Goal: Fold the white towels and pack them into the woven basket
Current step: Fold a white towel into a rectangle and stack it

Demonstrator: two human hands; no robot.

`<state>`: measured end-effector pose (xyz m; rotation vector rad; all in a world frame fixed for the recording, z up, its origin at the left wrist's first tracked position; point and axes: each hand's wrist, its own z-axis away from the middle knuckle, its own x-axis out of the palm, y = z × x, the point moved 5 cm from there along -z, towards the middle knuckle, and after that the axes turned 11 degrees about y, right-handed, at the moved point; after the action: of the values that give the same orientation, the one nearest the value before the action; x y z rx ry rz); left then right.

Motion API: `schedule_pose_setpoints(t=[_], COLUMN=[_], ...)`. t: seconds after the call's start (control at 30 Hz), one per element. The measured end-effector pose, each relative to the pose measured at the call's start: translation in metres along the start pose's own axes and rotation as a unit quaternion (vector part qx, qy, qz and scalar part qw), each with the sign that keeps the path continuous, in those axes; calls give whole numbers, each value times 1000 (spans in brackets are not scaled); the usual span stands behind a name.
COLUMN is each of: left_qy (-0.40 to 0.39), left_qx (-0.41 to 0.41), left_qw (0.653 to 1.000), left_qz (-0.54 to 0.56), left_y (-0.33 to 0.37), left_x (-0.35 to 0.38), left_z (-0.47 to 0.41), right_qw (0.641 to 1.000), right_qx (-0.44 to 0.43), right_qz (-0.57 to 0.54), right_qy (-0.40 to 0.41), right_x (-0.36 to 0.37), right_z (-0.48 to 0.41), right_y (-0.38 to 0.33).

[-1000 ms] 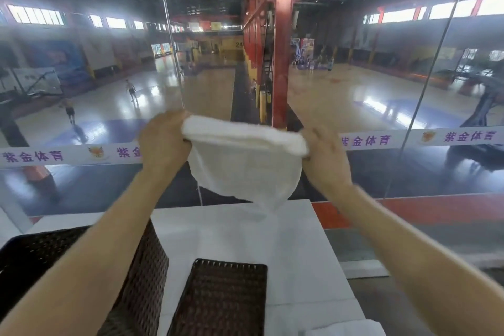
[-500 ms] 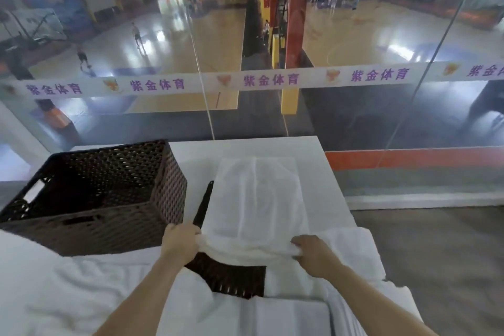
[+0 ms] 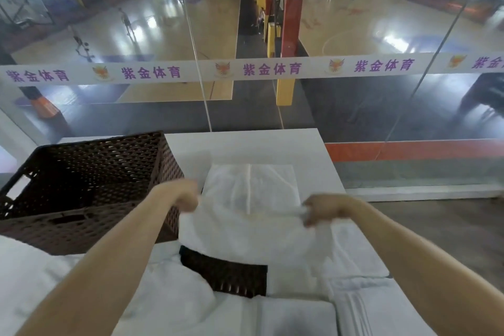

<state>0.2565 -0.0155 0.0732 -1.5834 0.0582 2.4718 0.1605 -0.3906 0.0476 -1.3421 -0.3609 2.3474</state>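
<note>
Here, the left hand (image 3: 188,197) and right hand (image 3: 324,209) each pinch a side edge of a white towel (image 3: 245,229), fingers curled onto the cloth. The towel lies spread over a flat dark woven piece (image 3: 226,273) on the white table (image 3: 245,144). The woven basket (image 3: 90,180) stands just left, and more towels (image 3: 297,318) lie nearer.

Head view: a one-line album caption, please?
Left hand and right hand pinch a white towel over the table, beside the dark woven basket.
</note>
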Motion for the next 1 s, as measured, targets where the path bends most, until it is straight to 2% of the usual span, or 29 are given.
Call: schedule_pose_setpoints(t=[0.07,0.13,0.2,0.23,0.33,0.43,0.53,0.67,0.8,1.0], left_qy=[173,308,359,343,201,83,34,62,77,92], left_qx=[-24,-67,-96,-104,-131,-189,-224,-254,-332,-384], left_qw=[980,933,904,906,931,924,913,892,801,793], left_qz=[92,171,213,227,276,323,339,370,492,464], left_y=[-15,-31,-40,-39,-33,-33,-36,-50,-59,-99], left_x=[-46,-69,-59,-42,55,157,221,243,258,317], left_z=[-42,-63,-76,-81,-93,-92,-84,-71,-48,-24], right_qw=[978,930,925,933,964,984,988,979,959,967], right_qx=[19,55,76,80,62,19,-1,11,82,141], right_qz=[-109,-178,-151,-137,-57,2,54,117,107,20], right_qy=[176,317,339,322,253,179,146,164,249,212], right_x=[-58,-98,-94,-78,3,87,149,186,192,199], right_z=[-33,-57,-76,-85,-94,-98,-92,-80,-65,-59], right_y=[-1,11,24,31,47,47,39,38,47,56])
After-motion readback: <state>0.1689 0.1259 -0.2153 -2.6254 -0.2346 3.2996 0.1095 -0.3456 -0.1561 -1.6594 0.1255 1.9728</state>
